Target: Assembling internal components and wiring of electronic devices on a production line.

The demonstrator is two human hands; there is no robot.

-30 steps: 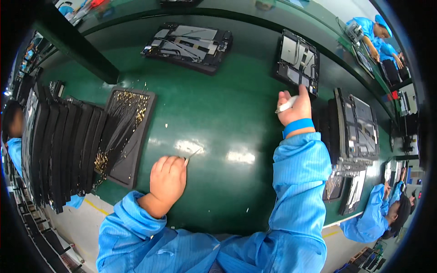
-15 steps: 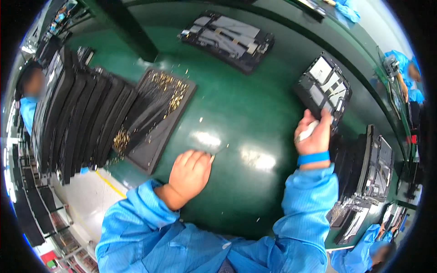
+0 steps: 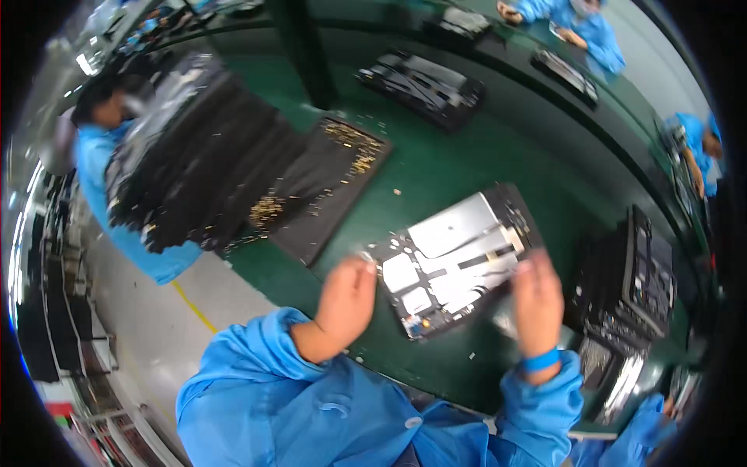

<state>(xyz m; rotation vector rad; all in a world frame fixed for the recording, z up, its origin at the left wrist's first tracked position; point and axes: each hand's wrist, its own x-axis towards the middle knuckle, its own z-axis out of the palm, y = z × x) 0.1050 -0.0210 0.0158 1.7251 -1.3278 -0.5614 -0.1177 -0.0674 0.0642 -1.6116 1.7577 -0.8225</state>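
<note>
An opened flat electronic device (image 3: pixel 459 253), black-framed with silver plates and dark strips, is tilted over the green bench in front of me. My left hand (image 3: pixel 345 302) has its fingers pinched at the device's left corner, blurred by motion. At the right edge, my right hand (image 3: pixel 538 303) has thumb and fingers closed on the frame; it wears a blue wristband. Anything else inside either hand is hidden. Left of the device lies a dark tray (image 3: pixel 331 214) with many small gold-coloured screws along its edges.
A leaning stack of black panels (image 3: pixel 210 156) stands at the left, beside a person in blue (image 3: pixel 101 163). Another opened device (image 3: pixel 424 86) lies at the back near a dark post (image 3: pixel 303 54). More devices are stacked (image 3: pixel 634 280) at the right. Co-workers sit beyond the bench.
The device from the right side has come to the middle, in front of me. My right hand moved with it, and my left hand rose to its left corner. The view has shifted.
</note>
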